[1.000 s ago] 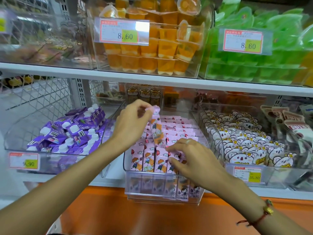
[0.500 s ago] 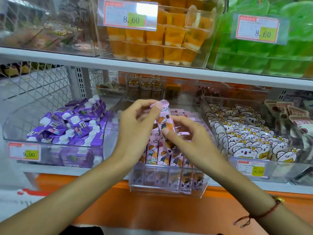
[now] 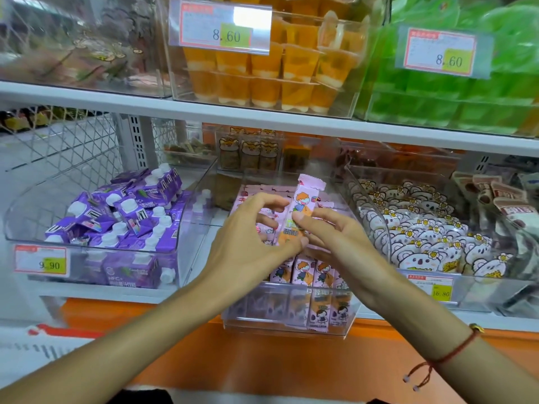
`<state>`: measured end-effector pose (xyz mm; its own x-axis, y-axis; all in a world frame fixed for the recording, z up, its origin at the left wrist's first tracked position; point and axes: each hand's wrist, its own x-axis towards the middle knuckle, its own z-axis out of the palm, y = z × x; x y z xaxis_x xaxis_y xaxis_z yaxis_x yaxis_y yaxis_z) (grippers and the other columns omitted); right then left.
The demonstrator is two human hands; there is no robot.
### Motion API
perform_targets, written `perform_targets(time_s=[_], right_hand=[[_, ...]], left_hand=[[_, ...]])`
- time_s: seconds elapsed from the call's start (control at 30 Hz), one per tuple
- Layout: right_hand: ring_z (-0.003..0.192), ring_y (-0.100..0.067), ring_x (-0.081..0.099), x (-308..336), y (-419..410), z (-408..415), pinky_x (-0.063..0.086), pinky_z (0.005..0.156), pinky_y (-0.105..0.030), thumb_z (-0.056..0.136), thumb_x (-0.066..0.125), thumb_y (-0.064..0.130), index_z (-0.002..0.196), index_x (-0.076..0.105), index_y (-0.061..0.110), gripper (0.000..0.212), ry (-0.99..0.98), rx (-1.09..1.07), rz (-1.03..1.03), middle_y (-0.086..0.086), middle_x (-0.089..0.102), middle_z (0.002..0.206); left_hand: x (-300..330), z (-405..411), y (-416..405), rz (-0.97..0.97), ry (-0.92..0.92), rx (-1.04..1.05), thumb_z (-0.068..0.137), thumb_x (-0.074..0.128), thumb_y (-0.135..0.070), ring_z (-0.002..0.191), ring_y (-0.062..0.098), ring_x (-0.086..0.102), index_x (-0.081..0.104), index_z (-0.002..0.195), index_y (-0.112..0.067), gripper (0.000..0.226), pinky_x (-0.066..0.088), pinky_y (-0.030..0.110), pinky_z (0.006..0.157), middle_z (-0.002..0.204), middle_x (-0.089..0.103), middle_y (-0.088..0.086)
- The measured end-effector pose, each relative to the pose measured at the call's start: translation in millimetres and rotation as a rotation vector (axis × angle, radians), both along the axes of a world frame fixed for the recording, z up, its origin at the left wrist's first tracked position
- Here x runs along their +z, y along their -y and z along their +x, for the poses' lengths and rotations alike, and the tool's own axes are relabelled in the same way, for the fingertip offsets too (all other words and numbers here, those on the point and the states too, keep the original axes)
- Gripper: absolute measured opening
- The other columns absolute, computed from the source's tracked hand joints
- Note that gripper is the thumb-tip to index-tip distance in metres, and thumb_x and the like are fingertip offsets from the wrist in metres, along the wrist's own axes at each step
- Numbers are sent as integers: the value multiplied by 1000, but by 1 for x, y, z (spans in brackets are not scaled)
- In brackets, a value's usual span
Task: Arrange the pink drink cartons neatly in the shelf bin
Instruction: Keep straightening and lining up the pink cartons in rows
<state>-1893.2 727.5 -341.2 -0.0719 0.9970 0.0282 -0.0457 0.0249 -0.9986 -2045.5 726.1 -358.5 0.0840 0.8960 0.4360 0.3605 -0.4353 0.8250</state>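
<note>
Both hands [image 3: 294, 243] hide the middle pink cartons [image 3: 313, 272]; price tag [image 3: 440, 288] print is blurred

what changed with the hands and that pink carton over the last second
The right hand left the front row in the clear bin and rose to take the lifted pink carton, which the left hand already held. Both hands now grip it, and it stands more upright above the packed rows. The packed cartons, the purple cartons and the koala packs stayed put.
</note>
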Motion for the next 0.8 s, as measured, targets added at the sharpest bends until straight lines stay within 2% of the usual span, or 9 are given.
perform_targets(time_s=[0.1, 0.2, 0.27, 0.33, 0.4, 0.53, 0.63, 0.73, 0.8], right_hand=[[74, -7, 71, -1, 0, 0, 58, 74, -20, 83, 70, 27, 100, 58, 23, 21, 0, 3, 16, 8, 75, 78], [93, -10, 69, -1, -2, 7, 55, 87, -28, 84, 66, 35, 111, 64, 19, 31, -8, 48, 32, 4, 75, 97], [105, -9, 66, 1, -3, 12, 52, 92, -28, 84, 60, 38, 119, 62, 22, 39, -60, 92, 32, 7, 71, 111], [109, -8, 63, 1, -5, 14, 50, 95, -29, 89, 56, 33, 125, 59, 22, 38, -112, 115, 7, 8, 69, 117], [112, -9, 62, -1, -5, 14, 48, 99, -33, 95, 53, 27, 121, 61, 20, 28, -63, 131, 23, 7, 69, 117], [98, -7, 67, -1, 1, 9, 56, 86, -26, 91, 62, 26, 114, 63, 17, 24, 53, 22, 136, 7, 72, 103], [86, -10, 70, 1, 2, 7, 58, 82, -27, 79, 74, 26, 105, 62, 15, 30, 65, -156, 167, -3, 70, 97], [80, -15, 70, 1, 5, 2, 59, 79, -33, 74, 78, 28, 97, 61, 15, 32, 75, -198, 177, -6, 67, 94], [84, -20, 70, 2, 6, 1, 59, 80, -35, 74, 77, 31, 97, 61, 14, 33, 96, -189, 192, -7, 68, 97]], left_hand=[[-1, 0, -2, 29, -26, 2, 71, 78, -41, 83, -1, 58, 54, 112, -39, 48, 55, 34, 73, 99, 58, -21], [-2, -1, -5, 64, -29, -14, 81, 73, -33, 87, -3, 59, 51, 111, -37, 38, 55, 27, 73, 102, 58, -23], [-3, -2, -7, 72, -11, -17, 84, 70, -28, 90, -3, 60, 49, 110, -38, 35, 54, 27, 76, 105, 59, -23], [-4, -3, -6, 63, 5, -34, 86, 68, -27, 93, -5, 60, 48, 106, -41, 32, 52, 22, 76, 107, 60, -24], [-6, -2, -5, 70, -19, -45, 85, 69, -29, 96, -6, 59, 49, 103, -42, 30, 51, 19, 77, 108, 58, -28], [-8, 1, -4, 75, -21, -44, 86, 67, -27, 102, -6, 58, 54, 101, -42, 24, 53, 20, 79, 108, 58, -33], [-8, 3, -4, 109, -60, 0, 82, 70, -38, 109, -8, 51, 54, 107, -42, 30, 52, 34, 87, 113, 55, -33], [-6, 5, -1, 118, -51, 14, 70, 75, -51, 100, -3, 56, 54, 106, -43, 43, 55, 35, 78, 108, 58, -29], [-5, 5, -1, 108, -15, 2, 70, 77, -45, 94, -3, 60, 57, 105, -41, 41, 56, 29, 73, 103, 62, -27]])
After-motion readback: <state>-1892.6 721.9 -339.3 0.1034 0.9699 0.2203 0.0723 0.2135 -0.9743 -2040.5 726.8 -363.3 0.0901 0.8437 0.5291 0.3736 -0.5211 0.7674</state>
